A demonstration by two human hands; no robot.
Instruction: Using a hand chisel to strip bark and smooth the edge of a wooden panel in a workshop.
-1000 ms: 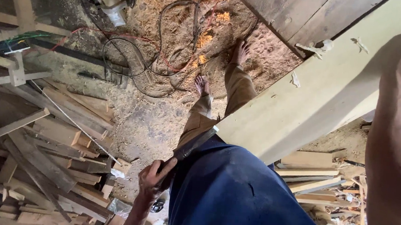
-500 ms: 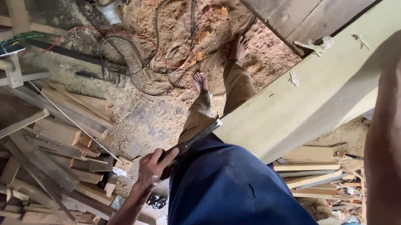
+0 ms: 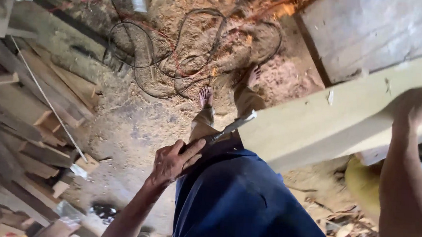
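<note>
The left hand [image 3: 174, 160] is closed around the dark handle of a chisel [image 3: 230, 130], whose metal blade runs up and away from the hand until its tip touches the end of a long pale beam [image 3: 318, 122]. The right hand [image 3: 419, 104] lies on top of that beam, fingers curled over its far edge, gripping it. Beyond the left hand, two bare feet stand on a sawdust-covered floor [image 3: 137, 124] by looping black cables [image 3: 176, 48]. To the outer side of that hand lies a pile of wood offcuts [image 3: 24, 136].
</note>
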